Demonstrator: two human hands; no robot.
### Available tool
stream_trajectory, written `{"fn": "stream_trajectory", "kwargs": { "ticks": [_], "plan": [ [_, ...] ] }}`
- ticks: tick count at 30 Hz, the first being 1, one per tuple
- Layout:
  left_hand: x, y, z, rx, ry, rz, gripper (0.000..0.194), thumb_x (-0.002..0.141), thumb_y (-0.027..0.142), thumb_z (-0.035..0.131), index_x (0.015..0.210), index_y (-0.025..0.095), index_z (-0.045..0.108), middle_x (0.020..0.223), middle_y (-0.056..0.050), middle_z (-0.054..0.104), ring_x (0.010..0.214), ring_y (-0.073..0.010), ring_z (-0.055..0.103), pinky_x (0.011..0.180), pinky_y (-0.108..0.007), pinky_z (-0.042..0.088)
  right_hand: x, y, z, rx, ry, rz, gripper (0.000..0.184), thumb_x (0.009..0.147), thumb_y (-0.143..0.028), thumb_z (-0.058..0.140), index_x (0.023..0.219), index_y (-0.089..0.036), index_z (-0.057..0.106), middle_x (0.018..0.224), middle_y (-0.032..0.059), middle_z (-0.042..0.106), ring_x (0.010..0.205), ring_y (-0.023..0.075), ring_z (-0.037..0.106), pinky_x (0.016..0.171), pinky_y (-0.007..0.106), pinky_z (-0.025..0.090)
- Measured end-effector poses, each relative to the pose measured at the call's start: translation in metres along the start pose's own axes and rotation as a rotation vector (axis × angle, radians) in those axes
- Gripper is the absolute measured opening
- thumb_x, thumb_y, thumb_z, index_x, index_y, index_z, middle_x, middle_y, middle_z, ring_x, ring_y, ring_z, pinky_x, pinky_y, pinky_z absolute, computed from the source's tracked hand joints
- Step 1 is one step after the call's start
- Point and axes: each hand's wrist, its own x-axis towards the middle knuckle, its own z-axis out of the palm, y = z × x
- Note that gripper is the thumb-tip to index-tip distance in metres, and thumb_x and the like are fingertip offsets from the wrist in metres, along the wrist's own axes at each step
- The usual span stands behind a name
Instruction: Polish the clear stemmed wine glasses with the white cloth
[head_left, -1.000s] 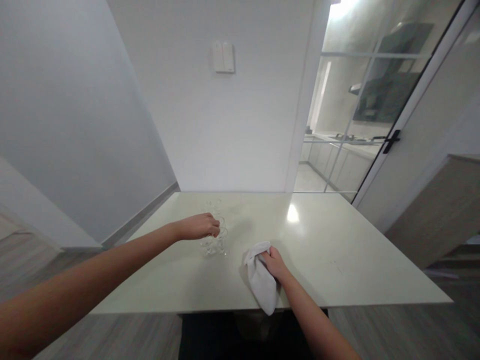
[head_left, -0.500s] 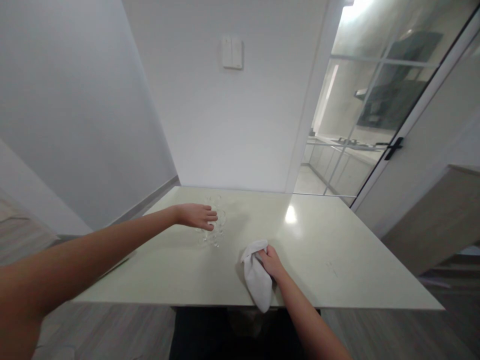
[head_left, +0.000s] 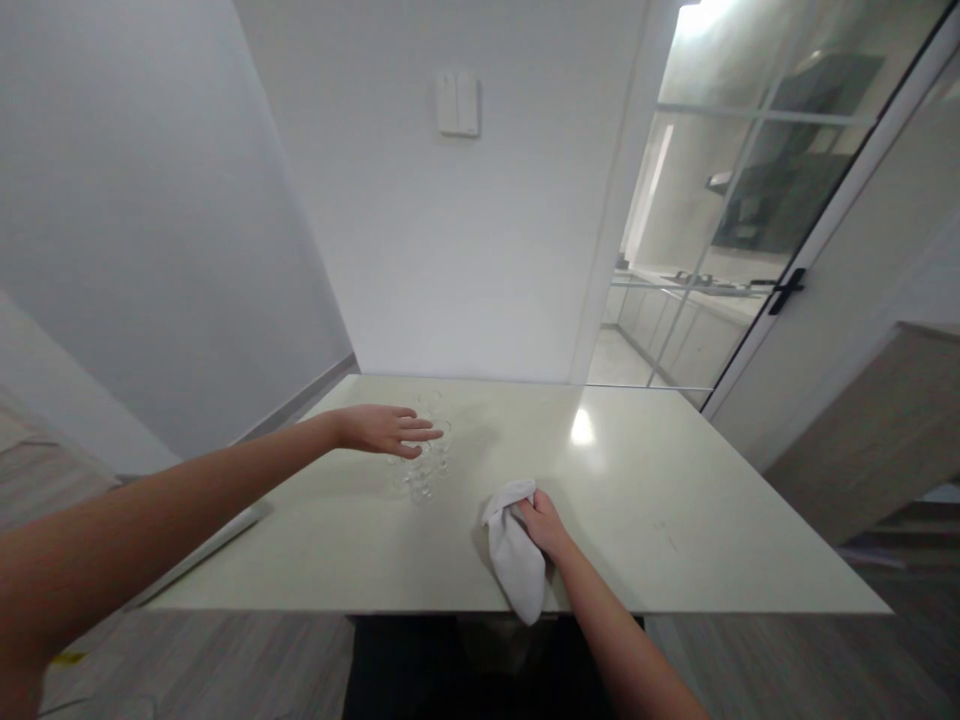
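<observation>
Several clear glasses (head_left: 421, 488) stand grouped on the left half of the pale table (head_left: 600, 540). Over them stretches my left hand (head_left: 386, 431), palm down with its fingers apart and nothing held. It hides part of the group, and whether it touches any glass I cannot tell. Near the table's front edge, my right hand (head_left: 541, 520) is closed on a white cloth (head_left: 516, 555). The cloth is bunched at the top, and its lower end hangs at the edge.
A white wall with a switch plate (head_left: 457, 104) rises behind the table. At the right is a glass-paned door with a black handle (head_left: 786, 290). A pale flat object (head_left: 202, 555) lies along the table's left edge, partly behind my left forearm.
My left hand has shifted slightly and its fingers are spread wider over the glasses. My right hand and the cloth stay in place.
</observation>
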Motion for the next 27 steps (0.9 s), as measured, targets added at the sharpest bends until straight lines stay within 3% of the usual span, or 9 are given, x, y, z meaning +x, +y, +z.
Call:
{"fn": "stream_trajectory", "kwargs": {
  "ticks": [3,5,9,12,16,21,24,27],
  "plan": [
    [-0.003,0.006,-0.012,0.134,0.011,0.025,0.03,0.085,0.004,0.049,0.101,0.027,0.059,0.138,-0.007,0.05,0.121,-0.0164,0.051,0.1,-0.035,0.043,-0.001,0.0,0.001,0.004,0.001,0.001,0.029,0.083,-0.038,0.052,0.089,-0.014,0.068,0.092,0.0082,0.071,0.088,0.0236,0.063,0.082,0.035,0.047],
    [0.0,0.016,-0.02,0.213,0.029,-0.031,0.034,0.086,0.003,0.046,0.107,0.027,0.057,0.141,-0.008,0.047,0.126,-0.0181,0.047,0.102,-0.038,0.041,-0.001,0.0,0.001,0.008,0.0,0.007,0.029,0.083,-0.038,0.052,0.088,-0.014,0.068,0.091,0.0079,0.071,0.087,0.0234,0.063,0.081,0.035,0.047],
    [0.025,0.055,-0.014,0.261,0.105,-0.132,0.035,0.088,0.005,0.045,0.115,0.026,0.055,0.139,-0.011,0.048,0.127,-0.021,0.045,0.104,-0.042,0.038,0.0,0.001,0.001,0.014,-0.011,0.009,0.029,0.083,-0.038,0.052,0.088,-0.014,0.068,0.091,0.0074,0.071,0.087,0.0232,0.063,0.082,0.035,0.047],
    [0.054,0.088,0.017,0.22,0.12,-0.124,0.033,0.088,0.01,0.046,0.116,0.024,0.055,0.132,-0.013,0.054,0.123,-0.0235,0.049,0.102,-0.044,0.039,0.001,0.002,0.001,0.03,-0.009,-0.005,0.029,0.082,-0.038,0.053,0.089,-0.014,0.068,0.092,0.0072,0.071,0.087,0.023,0.062,0.084,0.036,0.047],
    [0.088,0.113,0.079,0.15,0.14,-0.281,0.033,0.087,0.014,0.048,0.119,0.02,0.054,0.13,-0.013,0.055,0.121,-0.0264,0.05,0.1,-0.043,0.04,0.003,0.006,0.001,0.023,0.004,-0.012,0.03,0.082,-0.04,0.052,0.088,-0.015,0.067,0.09,0.0068,0.07,0.085,0.0227,0.061,0.083,0.037,0.047],
    [0.103,0.113,0.136,0.072,0.214,-0.6,0.041,0.091,0.037,0.045,0.128,0.02,0.047,0.138,-0.014,0.047,0.129,-0.0268,0.042,0.106,-0.045,0.035,0.003,0.007,0.001,0.028,0.021,-0.015,0.031,0.082,-0.04,0.053,0.091,-0.014,0.067,0.093,0.0087,0.071,0.088,0.0237,0.061,0.087,0.039,0.045],
    [0.099,0.105,0.153,0.054,0.264,-0.809,0.052,0.091,0.049,0.041,0.132,0.019,0.043,0.14,-0.016,0.045,0.132,-0.0289,0.039,0.107,-0.049,0.033,0.001,0.005,0.001,0.039,0.032,0.001,0.032,0.082,-0.04,0.053,0.094,-0.014,0.067,0.095,0.0092,0.07,0.09,0.0247,0.062,0.088,0.04,0.045],
    [0.092,0.099,0.161,0.062,0.278,-0.899,0.052,0.09,0.052,0.04,0.129,0.018,0.046,0.136,-0.016,0.048,0.129,-0.0295,0.042,0.106,-0.049,0.034,0.001,0.003,0.001,0.036,0.035,0.014,0.032,0.082,-0.041,0.053,0.093,-0.014,0.067,0.095,0.009,0.071,0.091,0.0248,0.062,0.088,0.04,0.045]
  ]
}}
